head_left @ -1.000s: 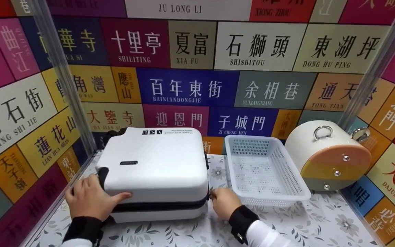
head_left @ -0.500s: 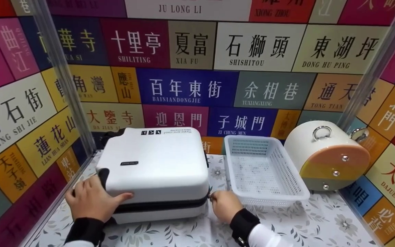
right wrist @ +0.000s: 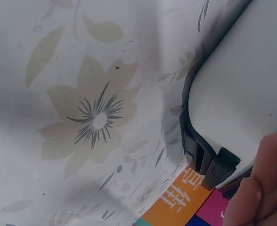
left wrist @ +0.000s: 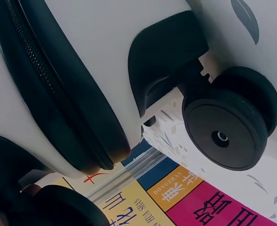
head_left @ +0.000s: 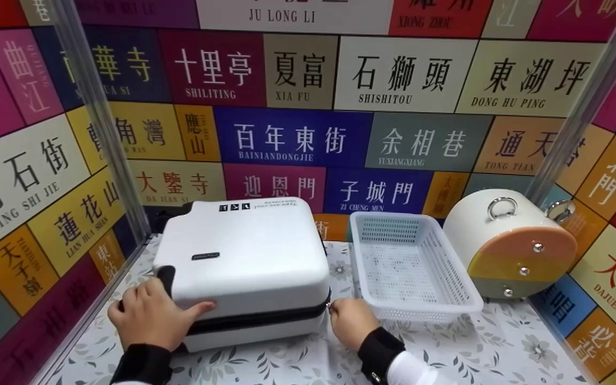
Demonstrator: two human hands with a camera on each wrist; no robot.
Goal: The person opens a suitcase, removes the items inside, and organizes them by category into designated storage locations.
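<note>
A white hard-shell suitcase (head_left: 249, 240) lies flat on the table, with a black zipper band (head_left: 260, 319) around its side. My left hand (head_left: 153, 315) grips its near left corner, thumb stretched along the front side. The left wrist view shows black wheels on that end, one wheel (left wrist: 225, 134) in full, and the zipper teeth (left wrist: 39, 70) between the two shells. At the near right corner my right hand (head_left: 353, 323) pinches the small zipper pull (head_left: 330, 306), mostly hidden by the fingers. Several curled fingers (right wrist: 265, 179) show in the right wrist view.
To the right stands a white perforated plastic basket (head_left: 420, 310). Beyond it is a cream rounded box (head_left: 479, 219) with a striped front and metal rings. Sign-printed walls (head_left: 292, 136) enclose the flower-patterned tabletop (head_left: 506, 347) at the back and sides.
The suitcase's near end has shifted slightly right and turned a little, with my left hand moving along. My right hand stays nearly in place at the zipper pull.
</note>
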